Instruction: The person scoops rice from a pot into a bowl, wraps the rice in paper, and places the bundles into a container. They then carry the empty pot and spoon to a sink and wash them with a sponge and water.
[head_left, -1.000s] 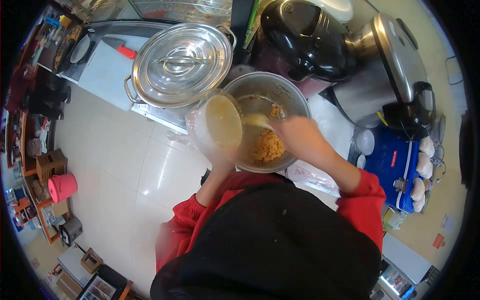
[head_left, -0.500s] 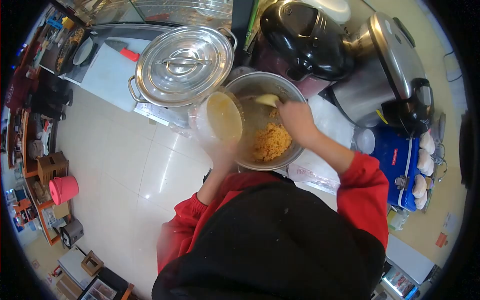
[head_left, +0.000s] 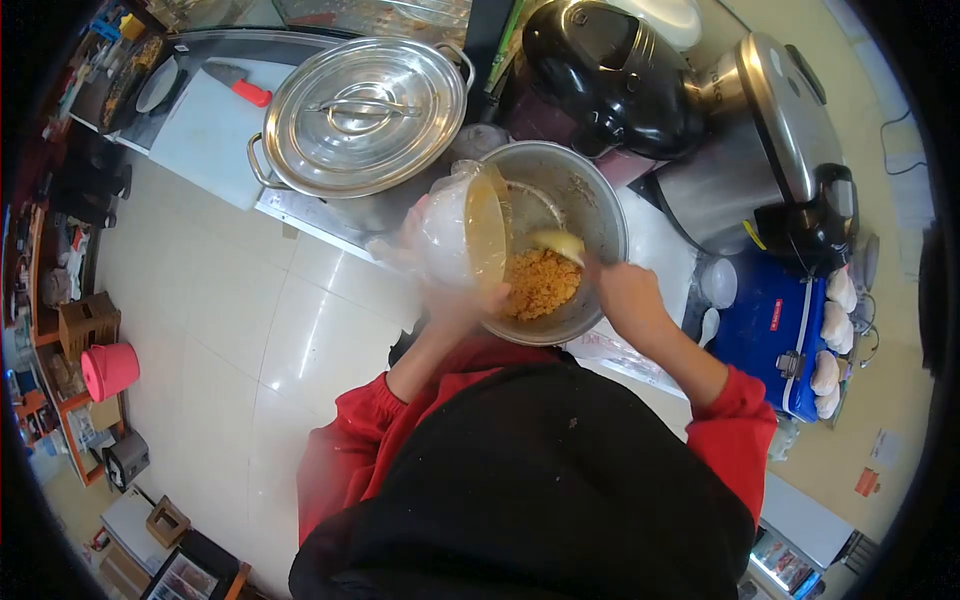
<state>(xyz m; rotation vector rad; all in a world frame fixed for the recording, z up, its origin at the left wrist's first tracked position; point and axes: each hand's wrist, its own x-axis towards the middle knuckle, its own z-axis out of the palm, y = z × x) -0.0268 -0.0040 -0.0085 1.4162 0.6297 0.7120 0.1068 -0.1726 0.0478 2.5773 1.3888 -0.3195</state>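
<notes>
My left hand grips a white bowl lined with clear plastic, tilted with its mouth toward the metal pot. In the bottom of the pot lies a mound of orange rice. My right hand is closed round the handle of a pale yellow serving spoon, whose head is inside the pot just above the rice. The handle is mostly hidden by my fingers. Bits of food cling to the pot's inner wall.
Left of the pot stands a large lidded steel pot, beside a white cutting board with a red-handled knife. Behind and to the right are a black rice cooker, a steel cooker and a blue cool box.
The bowl has moved right, over the pot's left rim, and tipped further toward it. My right hand and the spoon have come down, nearer the rice.
</notes>
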